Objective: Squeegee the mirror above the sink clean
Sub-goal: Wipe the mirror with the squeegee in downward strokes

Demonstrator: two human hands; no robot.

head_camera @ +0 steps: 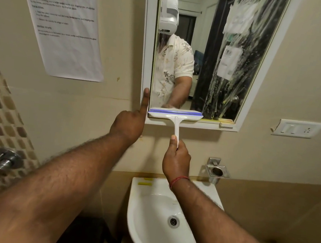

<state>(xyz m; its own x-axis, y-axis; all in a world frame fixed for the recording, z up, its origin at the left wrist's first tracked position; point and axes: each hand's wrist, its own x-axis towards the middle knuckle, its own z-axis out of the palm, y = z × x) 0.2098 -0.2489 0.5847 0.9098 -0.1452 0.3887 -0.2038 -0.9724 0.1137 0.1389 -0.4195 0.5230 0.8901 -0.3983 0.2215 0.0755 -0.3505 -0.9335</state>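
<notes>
the right hand [176,158] holds the squeegee [175,114] by the lower end of its white handle, the fingers curled round it and the thumb laid along the top. the squeegee stands upright, with its blue-edged blade lying level on the bottom edge of the mirror [212,57], in the left half of the glass. the right part of the mirror carries wet white streaks, and the left part is clear. the left hand [128,124] holds nothing: its index finger is straight and points up, touching the white mirror frame [146,50] near the lower left corner, while the other fingers are folded in. the sink [145,218] is below both arms. a printed sheet [62,26] is stuck on the wall to the left
</notes>
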